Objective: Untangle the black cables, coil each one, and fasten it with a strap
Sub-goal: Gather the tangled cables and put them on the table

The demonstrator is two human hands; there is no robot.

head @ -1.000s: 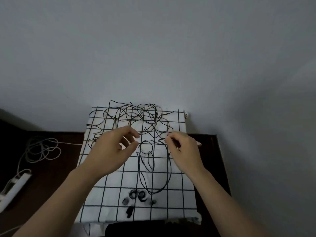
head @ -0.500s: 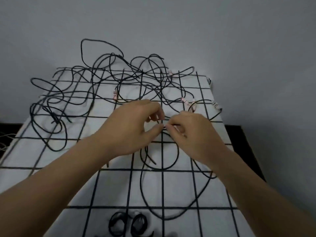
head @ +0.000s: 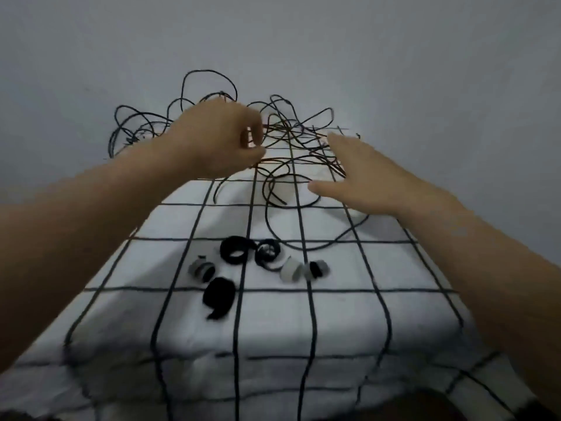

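Two hands reach to the far end of a white grid-lined cloth (head: 334, 314), where a tangle of black cables (head: 285, 129) lies against the grey wall (head: 425, 71). The left hand (head: 212, 141) curls its fingers toward its thumb at one strand (blur hides whether it pinches). The right hand (head: 361, 180) hovers flat, fingers straight and spread, over loops near the cloth's right edge. Six rolled straps (head: 233, 249) sit mid-cloth, just beside the nearest cable loop. Bare cloth runs from them to the near edge, which drapes down.
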